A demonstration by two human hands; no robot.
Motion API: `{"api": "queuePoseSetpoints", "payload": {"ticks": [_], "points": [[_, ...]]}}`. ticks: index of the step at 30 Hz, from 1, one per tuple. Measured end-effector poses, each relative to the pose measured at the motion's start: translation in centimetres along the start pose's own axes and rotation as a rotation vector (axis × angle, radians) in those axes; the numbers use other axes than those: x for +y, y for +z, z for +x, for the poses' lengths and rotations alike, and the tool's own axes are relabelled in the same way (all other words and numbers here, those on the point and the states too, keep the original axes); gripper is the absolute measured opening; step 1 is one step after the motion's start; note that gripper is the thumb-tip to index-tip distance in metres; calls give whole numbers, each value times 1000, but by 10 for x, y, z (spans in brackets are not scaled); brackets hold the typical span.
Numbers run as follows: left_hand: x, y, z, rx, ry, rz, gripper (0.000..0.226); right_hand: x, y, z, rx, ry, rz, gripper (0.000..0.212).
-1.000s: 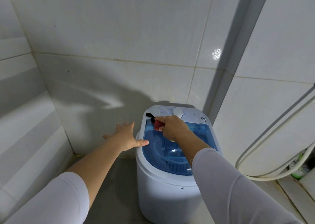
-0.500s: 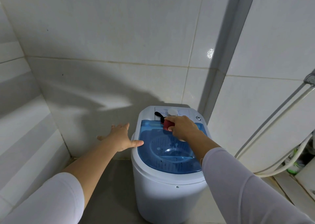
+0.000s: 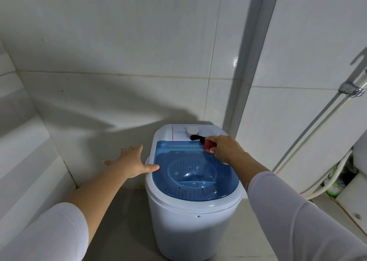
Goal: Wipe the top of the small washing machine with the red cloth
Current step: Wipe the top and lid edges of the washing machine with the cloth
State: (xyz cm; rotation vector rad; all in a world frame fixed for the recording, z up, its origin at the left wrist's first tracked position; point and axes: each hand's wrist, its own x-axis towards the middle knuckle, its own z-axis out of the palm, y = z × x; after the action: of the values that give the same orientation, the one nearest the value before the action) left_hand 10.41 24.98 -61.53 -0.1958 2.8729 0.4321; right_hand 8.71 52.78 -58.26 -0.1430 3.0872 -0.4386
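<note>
A small white washing machine stands on the floor in a tiled corner, with a see-through blue lid and a white control panel with a round dial at the back. My right hand is closed on the red cloth, pressing it at the back right edge of the lid by the panel; a black loop sticks out of the cloth toward the dial. My left hand is spread open, its thumb resting on the left rim of the machine.
Tiled walls close in on the left and behind the machine. White hoses hang down the right wall from a metal fitting. A white fixture and green-bristled brush sit low at the right.
My right hand has slid the red cloth from the back left of the lid to the back right. My left hand has stayed on the left rim.
</note>
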Motion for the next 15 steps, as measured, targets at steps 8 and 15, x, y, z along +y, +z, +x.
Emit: {"api": "queuePoseSetpoints", "payload": {"ticks": [8,15], "points": [[0,0,2,9,3,29,115,26,-5,-9,47,53,41,46],[1,-1,4,4,9,65,116,41,-9,-15,73,107,172,45]]}}
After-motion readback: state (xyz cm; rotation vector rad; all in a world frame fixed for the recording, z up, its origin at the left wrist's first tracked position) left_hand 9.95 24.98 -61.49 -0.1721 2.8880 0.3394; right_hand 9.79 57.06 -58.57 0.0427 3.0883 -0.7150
